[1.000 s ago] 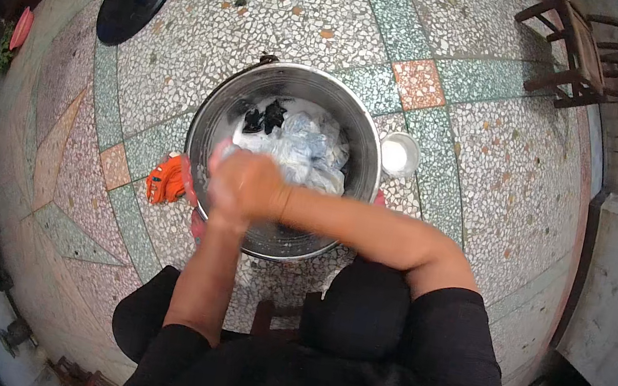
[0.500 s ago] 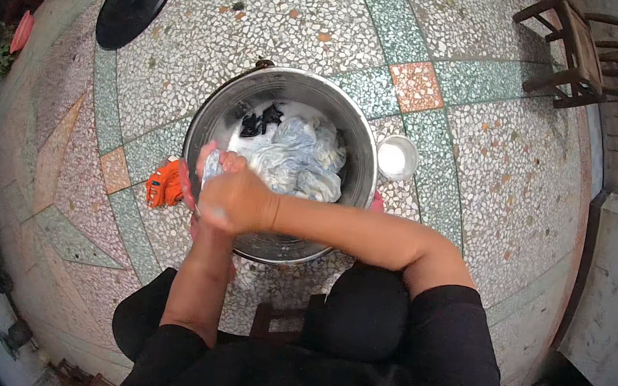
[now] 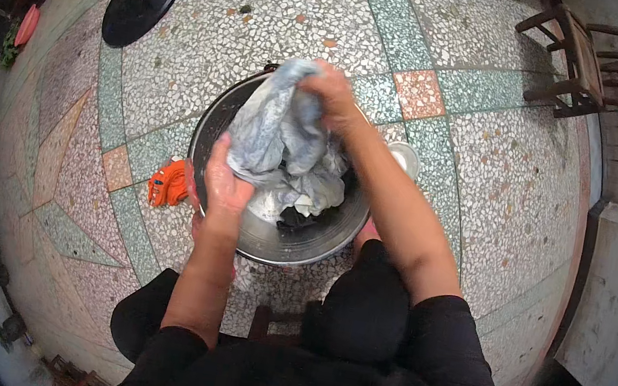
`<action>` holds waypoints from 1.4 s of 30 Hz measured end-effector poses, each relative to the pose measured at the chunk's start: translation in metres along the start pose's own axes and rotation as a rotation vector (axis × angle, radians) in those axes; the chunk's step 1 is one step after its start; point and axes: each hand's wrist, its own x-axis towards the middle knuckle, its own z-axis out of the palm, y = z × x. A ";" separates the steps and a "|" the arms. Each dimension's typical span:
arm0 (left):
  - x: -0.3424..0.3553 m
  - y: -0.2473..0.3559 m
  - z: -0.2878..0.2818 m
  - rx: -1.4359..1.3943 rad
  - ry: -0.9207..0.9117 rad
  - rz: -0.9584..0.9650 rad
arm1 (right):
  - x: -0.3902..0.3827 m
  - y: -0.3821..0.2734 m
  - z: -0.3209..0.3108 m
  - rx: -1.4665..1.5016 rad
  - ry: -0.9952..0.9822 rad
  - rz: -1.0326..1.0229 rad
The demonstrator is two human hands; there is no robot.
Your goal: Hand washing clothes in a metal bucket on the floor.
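A steel basin (image 3: 292,247) holds a crumpled pale blue-grey cloth (image 3: 270,130), more pale fabric, a dark piece of fabric (image 3: 297,218) and whitish suds. My right hand (image 3: 329,93) grips a bunched end of the cloth, raised over the far side of the basin and slightly blurred. My left hand (image 3: 228,180) holds the cloth's lower left part, thumb up, at the basin's left side; some of its fingers are hidden by the fabric.
An orange bundle (image 3: 168,184) lies left of the basin, and a white container (image 3: 405,158) stands at its right, partly behind my forearm. A wooden chair (image 3: 568,64) stands at upper right, a black round pedestal base (image 3: 141,5) at upper left. A concrete ledge (image 3: 608,297) runs along the right.
My hands, earlier close together at the basin's near left, have moved apart. The right has risen far forward and rightward with the cloth's end. The dark fabric now shows lower in the basin.
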 end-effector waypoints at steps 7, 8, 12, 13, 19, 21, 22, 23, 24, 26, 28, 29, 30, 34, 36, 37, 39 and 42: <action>-0.021 -0.006 -0.026 -0.120 -0.457 0.068 | -0.056 0.074 0.119 -1.122 -0.300 -0.680; -0.025 -0.013 -0.009 -0.052 -0.204 0.020 | -0.047 0.073 0.109 -1.128 -0.290 -0.683; -0.033 -0.025 0.022 0.007 -0.007 -0.099 | -0.019 0.077 0.072 -1.177 0.083 -0.527; -0.023 -0.019 -0.004 0.005 0.001 -0.089 | -0.026 0.078 0.085 -1.114 0.022 -0.668; -0.011 -0.027 -0.078 -0.281 -0.386 0.133 | -0.041 0.087 0.107 -1.017 -0.159 -0.827; -0.022 -0.036 -0.010 -0.097 -0.178 0.028 | -0.020 0.088 0.074 -1.108 0.040 -0.575; -0.031 -0.034 0.011 0.095 0.046 -0.066 | -0.017 0.088 0.064 -1.109 0.105 -0.506; -0.036 -0.031 0.009 0.098 0.052 -0.068 | -0.021 0.088 0.069 -1.105 0.105 -0.501; -0.042 -0.027 0.004 0.196 -0.101 0.084 | -0.028 0.090 0.075 -1.116 0.077 -0.578; -0.044 -0.025 -0.003 0.284 -0.253 0.233 | -0.052 0.097 0.097 -0.999 -0.027 -0.782; -0.038 -0.016 -0.017 0.161 -0.203 0.170 | -0.078 0.089 0.129 -1.027 -0.441 -0.986; -0.034 -0.014 -0.023 0.104 -0.189 0.122 | -0.072 0.090 0.126 -1.029 -0.433 -0.988; -0.031 -0.012 -0.030 0.048 -0.174 0.076 | -0.059 0.091 0.118 -1.011 -0.284 -0.948; -0.034 -0.012 0.017 -0.011 -0.141 -0.159 | -0.016 0.084 0.050 -1.089 0.218 -0.643; -0.034 -0.003 0.021 0.190 -0.052 -0.084 | -0.015 0.070 0.038 -1.144 0.195 -0.588; -0.027 0.006 0.005 0.193 -0.057 -0.021 | -0.017 0.056 0.046 -1.150 0.165 -0.514; -0.037 0.012 0.028 0.559 -0.237 0.188 | -0.023 0.018 0.050 -0.998 -0.027 -0.351; -0.042 0.042 0.021 1.091 -0.554 0.243 | -0.034 -0.014 0.089 -0.718 -0.294 -0.426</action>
